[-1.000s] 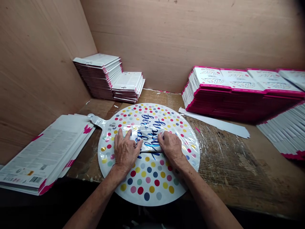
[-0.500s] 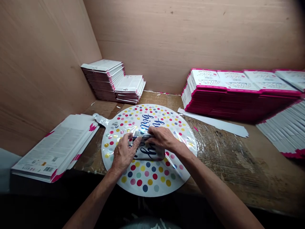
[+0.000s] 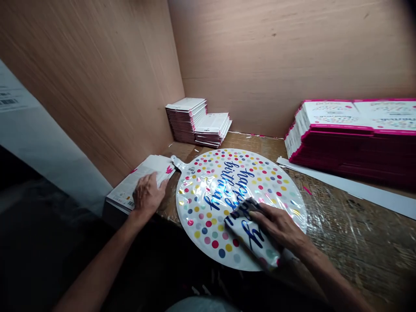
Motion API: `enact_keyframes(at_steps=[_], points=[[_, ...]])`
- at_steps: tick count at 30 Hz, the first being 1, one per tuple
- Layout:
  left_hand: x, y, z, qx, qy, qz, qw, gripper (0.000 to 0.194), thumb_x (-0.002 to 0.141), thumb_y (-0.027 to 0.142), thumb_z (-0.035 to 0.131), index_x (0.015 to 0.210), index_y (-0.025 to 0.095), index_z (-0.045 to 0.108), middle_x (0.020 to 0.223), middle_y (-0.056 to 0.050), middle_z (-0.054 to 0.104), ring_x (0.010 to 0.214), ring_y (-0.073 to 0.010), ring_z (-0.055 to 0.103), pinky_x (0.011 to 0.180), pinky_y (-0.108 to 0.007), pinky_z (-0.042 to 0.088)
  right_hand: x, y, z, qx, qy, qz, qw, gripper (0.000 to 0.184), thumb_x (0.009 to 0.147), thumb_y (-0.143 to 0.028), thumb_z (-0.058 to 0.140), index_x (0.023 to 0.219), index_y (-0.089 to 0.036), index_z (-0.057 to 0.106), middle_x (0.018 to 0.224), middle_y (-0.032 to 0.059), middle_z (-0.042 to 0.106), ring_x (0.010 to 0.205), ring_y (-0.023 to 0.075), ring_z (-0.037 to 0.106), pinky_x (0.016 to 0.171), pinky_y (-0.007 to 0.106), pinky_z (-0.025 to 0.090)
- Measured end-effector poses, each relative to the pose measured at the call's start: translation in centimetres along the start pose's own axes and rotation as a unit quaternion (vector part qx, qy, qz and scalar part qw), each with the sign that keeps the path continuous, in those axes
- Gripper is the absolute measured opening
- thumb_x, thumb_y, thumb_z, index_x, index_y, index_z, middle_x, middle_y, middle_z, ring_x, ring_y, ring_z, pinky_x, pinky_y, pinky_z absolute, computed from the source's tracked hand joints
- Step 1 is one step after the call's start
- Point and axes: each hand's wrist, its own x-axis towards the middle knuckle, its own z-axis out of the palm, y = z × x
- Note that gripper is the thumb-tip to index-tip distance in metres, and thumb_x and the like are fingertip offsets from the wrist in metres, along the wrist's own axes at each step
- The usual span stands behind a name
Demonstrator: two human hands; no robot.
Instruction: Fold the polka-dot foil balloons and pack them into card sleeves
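Note:
My right hand (image 3: 282, 225) grips a folded foil balloon (image 3: 256, 236), white with blue lettering, by its upper edge. The folded balloon is tilted above a second, flat foil balloon (image 3: 208, 216). That flat one is round and white, with coloured dots and blue "happy birthday" writing, and its neck points left. Over a stack of flat printed card sleeves (image 3: 125, 186) at the left, my left hand (image 3: 147, 195) has its thumb apart and its fingers slightly bent. Nothing shows in it; its fingertips seem to touch the top sleeve.
Two piles of white-and-pink packs (image 3: 186, 106) stand in the back left corner. At the back right is a long row of pink-edged packs (image 3: 331, 113), with white card strips (image 3: 351, 186) before it. Wooden panels (image 3: 234, 56) rise behind and at left of the worn table (image 3: 338, 229).
My left hand has let go of the folded balloon and moved left to the card sleeves. My right hand has carried the folded balloon rightward and towards me. The view has turned left.

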Motion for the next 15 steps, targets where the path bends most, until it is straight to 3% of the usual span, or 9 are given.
enact_keyframes(at_steps=[3,8,11,15], points=[[1.6,-3.1,0.1,0.166,-0.077,0.039,0.982,0.044,0.095,0.039,0.034,0.094,0.010,0.067,0.105,-0.025,0.068,0.103,-0.0371,0.062,0.082,-0.045,0.049,-1.2,1.6,-0.8,0.043,0.007,0.051,0.998,0.042,0.089,-0.060,0.050,0.075,-0.021,0.056,0.067,-0.0018,0.054,0.062,0.0149,0.049,0.055,0.025,0.040],[3.3,-3.4,-0.2,0.191,-0.133,0.060,0.971,0.041,0.095,0.035,0.037,0.083,0.012,0.069,0.094,-0.019,0.072,0.088,-0.0311,0.067,0.077,-0.039,0.049,-1.3,2.6,-0.2,0.058,0.027,0.052,0.997,0.044,0.086,-0.063,0.055,0.071,-0.022,0.056,0.062,-0.0015,0.053,0.058,0.0154,0.048,0.052,0.026,0.039],[3.9,-3.3,-1.7,0.199,-0.130,0.049,0.970,0.037,0.093,0.031,0.041,0.079,0.012,0.069,0.089,-0.019,0.072,0.086,-0.0316,0.069,0.075,-0.038,0.050,-0.9,2.6,0.0,0.077,0.046,0.045,0.995,0.044,0.082,-0.065,0.057,0.071,-0.022,0.060,0.061,0.0002,0.056,0.056,0.0171,0.051,0.049,0.027,0.041],[2.8,-2.3,-4.1,0.192,-0.067,0.048,0.978,0.040,0.095,0.025,0.032,0.090,0.010,0.069,0.099,-0.021,0.072,0.091,-0.0335,0.068,0.077,-0.042,0.051,-1.2,2.3,-0.4,0.132,0.036,0.057,0.989,0.044,0.082,-0.065,0.058,0.075,-0.022,0.062,0.064,0.0011,0.059,0.057,0.0174,0.055,0.048,0.027,0.043]])
